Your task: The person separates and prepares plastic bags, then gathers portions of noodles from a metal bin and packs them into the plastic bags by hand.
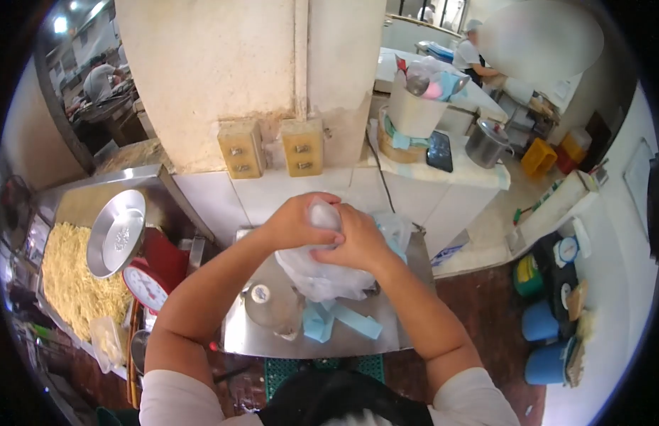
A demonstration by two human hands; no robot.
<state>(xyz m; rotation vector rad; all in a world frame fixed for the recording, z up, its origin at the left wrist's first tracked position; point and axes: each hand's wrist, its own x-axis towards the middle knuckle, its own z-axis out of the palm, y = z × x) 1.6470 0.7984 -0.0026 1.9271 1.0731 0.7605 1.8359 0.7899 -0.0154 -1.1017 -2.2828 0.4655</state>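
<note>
My left hand [301, 221] and my right hand [363, 240] come together over a small metal table [244, 339]. Both are closed around a whitish, translucent plastic bundle [323, 215], its top showing between the thumbs and fingers. Whether it is a filled bag or a rolled one, I cannot tell. Just below the hands lies a heap of thin clear plastic bags [326, 275]. Light blue strips [358, 322] rest in front of the heap. To their left stands a see-through round container [271, 307] with a pale disc on it.
At left, a red dial scale [162, 266] with a metal pan [117, 234] stands beside a pile of yellow noodles [81, 277]. A ledge at right holds a white utensil bucket [416, 106], a phone [439, 151] and a metal pot [487, 143]. Other people work in the background.
</note>
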